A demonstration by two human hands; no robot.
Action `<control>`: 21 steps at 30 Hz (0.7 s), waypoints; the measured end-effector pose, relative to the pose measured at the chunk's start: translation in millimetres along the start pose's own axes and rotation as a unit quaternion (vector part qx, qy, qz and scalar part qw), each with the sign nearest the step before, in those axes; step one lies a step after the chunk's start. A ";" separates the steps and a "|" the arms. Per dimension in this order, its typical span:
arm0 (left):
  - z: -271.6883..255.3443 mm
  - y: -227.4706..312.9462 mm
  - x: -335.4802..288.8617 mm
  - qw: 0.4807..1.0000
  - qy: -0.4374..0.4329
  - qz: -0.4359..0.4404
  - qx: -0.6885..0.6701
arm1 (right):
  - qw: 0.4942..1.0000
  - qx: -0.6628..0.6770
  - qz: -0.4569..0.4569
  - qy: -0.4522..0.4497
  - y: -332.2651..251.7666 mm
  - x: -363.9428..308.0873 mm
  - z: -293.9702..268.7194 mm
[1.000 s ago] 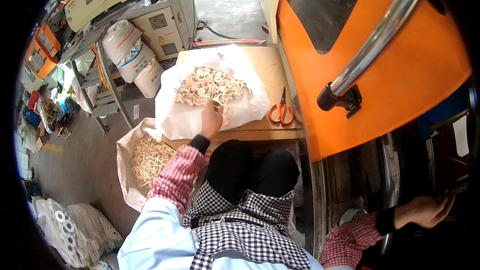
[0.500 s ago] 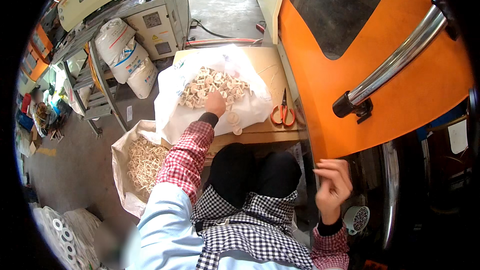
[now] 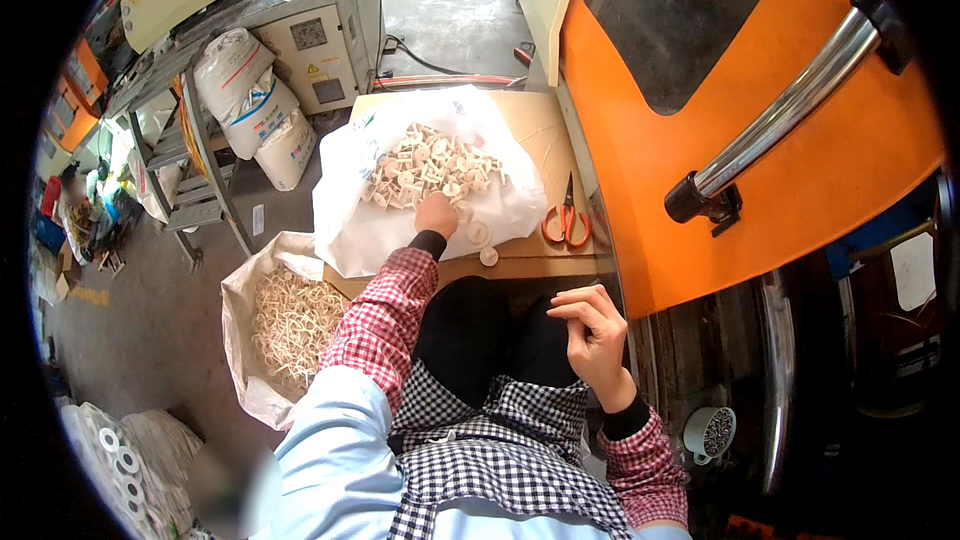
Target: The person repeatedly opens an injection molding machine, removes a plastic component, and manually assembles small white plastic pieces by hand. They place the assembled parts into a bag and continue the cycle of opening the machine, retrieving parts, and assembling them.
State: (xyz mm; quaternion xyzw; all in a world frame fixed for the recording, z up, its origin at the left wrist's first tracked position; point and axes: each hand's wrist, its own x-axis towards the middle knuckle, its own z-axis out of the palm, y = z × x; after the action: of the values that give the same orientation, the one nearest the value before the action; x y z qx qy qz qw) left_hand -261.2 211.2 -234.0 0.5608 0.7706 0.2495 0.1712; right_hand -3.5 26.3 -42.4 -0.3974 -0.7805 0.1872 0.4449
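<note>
We have the left hand [image 3: 436,216] at the near edge of the beige plastic parts [image 3: 425,165] piled on the white sack [image 3: 360,240] atop the table [image 3: 552,135], grip hidden, can't tell; right hand [image 3: 597,342] above the right knee [image 3: 533,342], grip loosely released.

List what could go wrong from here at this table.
A loose round piece lies near the front edge of the table; a brush of the left hand might knock it off.
The scissors lie uncovered beside the white bag; the right hand could get nicked if it reached across them.
Pieces pushed left off the pile might drop into the open sack of similarly pale scraps.
</note>
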 end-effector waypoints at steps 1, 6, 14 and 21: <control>-6.4 2.5 -2.2 1.000 0.000 -0.006 -0.027 | 1.000 -0.004 -0.005 0.001 0.7 -0.4 -0.3; -82.3 47.0 -54.0 0.948 -0.029 0.076 -0.308 | 0.995 0.035 0.080 0.043 -1.3 11.8 -3.7; -150.6 93.4 -230.4 0.914 -0.163 0.209 -0.308 | 0.972 0.132 0.129 -0.142 -0.6 8.3 3.7; -113.7 76.2 -277.6 0.892 -0.247 0.094 -0.366 | 0.970 0.129 0.113 -0.170 0.8 -66.9 30.0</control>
State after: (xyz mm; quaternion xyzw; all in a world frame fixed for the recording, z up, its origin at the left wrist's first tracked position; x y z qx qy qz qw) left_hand -177.0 -55.6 -101.6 0.5715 0.5015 0.3820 0.5253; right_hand -9.2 -24.1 -95.4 -0.3849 -0.7640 0.3998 0.3291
